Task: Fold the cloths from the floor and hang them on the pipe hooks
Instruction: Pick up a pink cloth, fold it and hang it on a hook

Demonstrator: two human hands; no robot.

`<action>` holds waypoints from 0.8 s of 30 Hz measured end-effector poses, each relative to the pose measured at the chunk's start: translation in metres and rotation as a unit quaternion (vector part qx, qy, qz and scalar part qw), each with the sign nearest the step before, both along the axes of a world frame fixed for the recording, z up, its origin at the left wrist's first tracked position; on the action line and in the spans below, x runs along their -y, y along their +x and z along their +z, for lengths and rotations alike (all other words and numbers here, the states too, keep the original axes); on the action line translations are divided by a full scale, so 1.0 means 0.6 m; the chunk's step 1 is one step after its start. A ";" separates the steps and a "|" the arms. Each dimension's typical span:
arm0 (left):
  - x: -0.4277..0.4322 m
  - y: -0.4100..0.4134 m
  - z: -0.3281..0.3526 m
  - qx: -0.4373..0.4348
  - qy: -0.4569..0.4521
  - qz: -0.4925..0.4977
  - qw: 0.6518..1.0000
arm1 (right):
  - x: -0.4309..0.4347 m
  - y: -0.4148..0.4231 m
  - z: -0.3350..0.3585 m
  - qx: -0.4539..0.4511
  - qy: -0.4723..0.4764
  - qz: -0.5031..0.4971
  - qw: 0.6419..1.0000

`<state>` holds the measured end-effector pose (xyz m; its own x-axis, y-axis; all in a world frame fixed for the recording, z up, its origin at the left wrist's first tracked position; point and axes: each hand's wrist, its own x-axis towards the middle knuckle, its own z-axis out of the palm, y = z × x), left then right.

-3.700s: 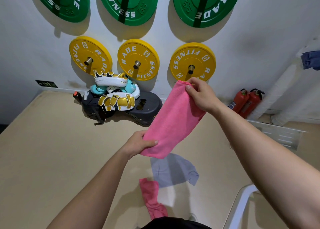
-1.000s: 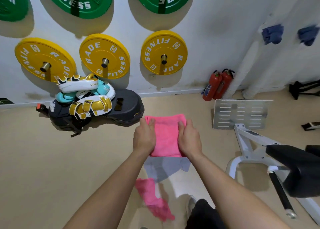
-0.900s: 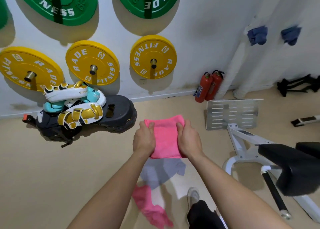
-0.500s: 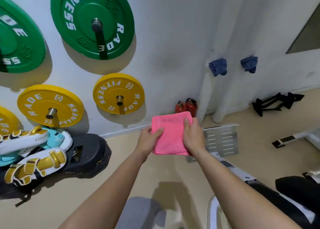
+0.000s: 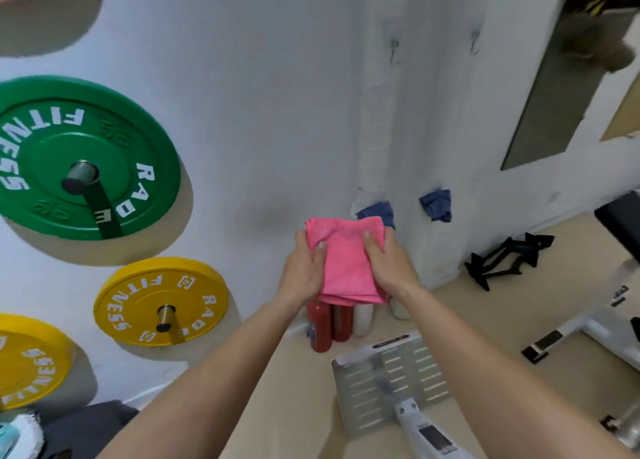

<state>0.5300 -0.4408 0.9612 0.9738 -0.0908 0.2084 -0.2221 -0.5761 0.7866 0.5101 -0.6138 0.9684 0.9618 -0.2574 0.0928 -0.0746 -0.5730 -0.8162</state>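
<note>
**Folded pink cloth held up, ready to go on a free pipe hook**

The left hand (image 5: 304, 271) and right hand (image 5: 388, 268) each pinch one side edge of the folded pink cloth (image 5: 348, 261), thumbs on the front face and fingers curled behind. The cloth is held in the air in front of the white pipes (image 5: 379, 129). Just behind it, two blue cloths (image 5: 437, 204) occupy the lower hooks, one per pipe. Higher up, two upper hooks (image 5: 394, 48) appear bare, so either is a probable target. Grip both edges firmly so the layers do not splay. Lift the cloth and seat its top edge over the hook. Release one hand only after the cloth catches.
</note>
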 end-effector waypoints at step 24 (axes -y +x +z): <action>0.328 0.752 0.448 0.048 -0.202 -0.088 0.974 | 0.369 0.708 0.444 0.238 0.019 -0.104 0.966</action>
